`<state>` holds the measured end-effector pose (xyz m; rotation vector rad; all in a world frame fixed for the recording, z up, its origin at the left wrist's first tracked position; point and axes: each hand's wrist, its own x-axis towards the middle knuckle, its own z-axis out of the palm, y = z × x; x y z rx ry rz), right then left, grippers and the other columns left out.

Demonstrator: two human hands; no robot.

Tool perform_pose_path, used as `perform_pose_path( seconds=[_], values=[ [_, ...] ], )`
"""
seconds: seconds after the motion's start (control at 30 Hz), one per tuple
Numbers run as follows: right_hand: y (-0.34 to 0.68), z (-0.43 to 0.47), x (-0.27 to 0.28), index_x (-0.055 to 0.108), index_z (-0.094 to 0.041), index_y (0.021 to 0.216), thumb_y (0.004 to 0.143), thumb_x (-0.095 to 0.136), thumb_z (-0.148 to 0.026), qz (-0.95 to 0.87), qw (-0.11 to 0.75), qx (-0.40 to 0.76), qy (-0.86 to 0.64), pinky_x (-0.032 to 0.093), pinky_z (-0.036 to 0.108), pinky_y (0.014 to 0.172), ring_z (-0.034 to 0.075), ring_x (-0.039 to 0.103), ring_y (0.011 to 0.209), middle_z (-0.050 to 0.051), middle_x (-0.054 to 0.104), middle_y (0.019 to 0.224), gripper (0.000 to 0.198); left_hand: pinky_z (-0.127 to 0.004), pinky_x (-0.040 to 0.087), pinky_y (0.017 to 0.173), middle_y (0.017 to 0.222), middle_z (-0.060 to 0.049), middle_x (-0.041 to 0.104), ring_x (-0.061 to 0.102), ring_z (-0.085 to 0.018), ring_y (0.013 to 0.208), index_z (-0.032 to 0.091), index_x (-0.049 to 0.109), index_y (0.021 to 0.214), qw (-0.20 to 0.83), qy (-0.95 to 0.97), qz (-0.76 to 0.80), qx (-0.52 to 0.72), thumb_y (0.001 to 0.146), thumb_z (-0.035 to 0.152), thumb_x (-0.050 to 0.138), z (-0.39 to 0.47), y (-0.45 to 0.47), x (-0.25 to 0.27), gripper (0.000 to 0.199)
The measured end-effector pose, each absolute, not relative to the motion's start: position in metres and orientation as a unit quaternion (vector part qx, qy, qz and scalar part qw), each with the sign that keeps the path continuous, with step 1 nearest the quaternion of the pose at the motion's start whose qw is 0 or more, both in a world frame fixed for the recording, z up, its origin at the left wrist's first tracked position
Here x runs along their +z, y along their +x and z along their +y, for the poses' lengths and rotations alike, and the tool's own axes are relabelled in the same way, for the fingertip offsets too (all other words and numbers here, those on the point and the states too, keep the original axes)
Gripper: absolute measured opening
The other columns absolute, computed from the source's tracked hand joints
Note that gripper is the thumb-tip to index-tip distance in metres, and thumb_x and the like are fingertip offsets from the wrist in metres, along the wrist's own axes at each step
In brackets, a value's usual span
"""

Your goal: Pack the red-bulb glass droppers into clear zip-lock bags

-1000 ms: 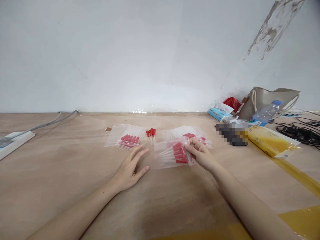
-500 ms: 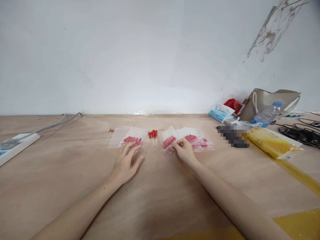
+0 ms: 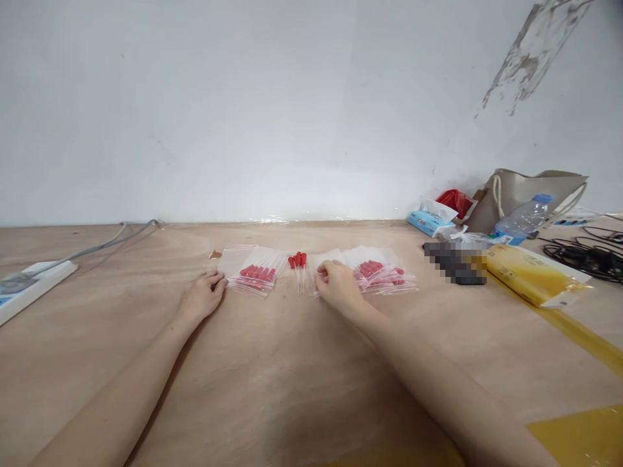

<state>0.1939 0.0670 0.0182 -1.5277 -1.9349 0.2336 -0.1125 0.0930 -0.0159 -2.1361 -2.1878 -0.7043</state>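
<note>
While the left hand [image 3: 200,297] is touching, fingers curled, the clear zip bags of red-capped droppers [image 3: 253,269], the right hand [image 3: 337,285] is pressing a bag onto the filled pile [image 3: 377,272]; few loose red-capped droppers [image 3: 298,264] are waiting.

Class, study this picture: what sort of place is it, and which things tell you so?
Probably a makeshift packing bench: a bare plywood table against a scuffed white wall, clear zip bags of red-capped droppers laid out, and a power strip.

Makeshift packing workshop: plywood bench [image 3: 302,363], bagged droppers [image 3: 256,271].
</note>
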Motion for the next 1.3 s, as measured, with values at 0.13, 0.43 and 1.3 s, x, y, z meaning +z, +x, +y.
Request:
perform_pose_path(
  seconds=[0.13, 0.43, 1.3],
  values=[
    [0.167, 0.099, 0.016, 0.051, -0.015, 0.09, 0.077, 0.045, -0.019, -0.709, 0.298, 0.154, -0.621, 0.041, 0.031, 0.069, 0.024, 0.058, 0.082, 0.012, 0.062, 0.085, 0.015, -0.036, 0.041, 0.087, 0.108, -0.006, 0.063, 0.054, -0.027, 0.104, 0.019, 0.065, 0.083, 0.004, -0.653, -0.719, -0.236, 0.081, 0.03, 0.043, 0.092, -0.109, -0.014, 0.025],
    [0.153, 0.121, 0.007, 0.043, -0.011, 0.098, 0.073, 0.048, -0.013, -0.662, 0.299, 0.208, -0.655, 0.042, 0.031, 0.062, 0.026, 0.06, 0.08, 0.018, 0.061, 0.089, 0.026, -0.036, 0.047, 0.068, 0.077, -0.007, 0.063, 0.06, -0.025, 0.077, 0.012, 0.06, 0.09, 0.037, -0.541, -0.742, -0.394, 0.085, 0.031, 0.039, 0.086, -0.118, -0.009, 0.029],
    [0.261, 0.022, -0.023, 0.026, -0.025, 0.112, 0.072, 0.055, -0.033, -0.471, 0.613, 0.402, -0.492, 0.035, 0.017, 0.029, 0.008, 0.043, 0.033, -0.012, 0.046, 0.052, 0.05, -0.04, 0.036, 0.099, 0.131, -0.006, 0.043, 0.043, -0.023, 0.118, 0.024, 0.052, 0.119, -0.119, -0.9, -0.385, -0.166, 0.09, 0.028, 0.04, 0.005, -0.007, 0.011, 0.032]
  ],
)
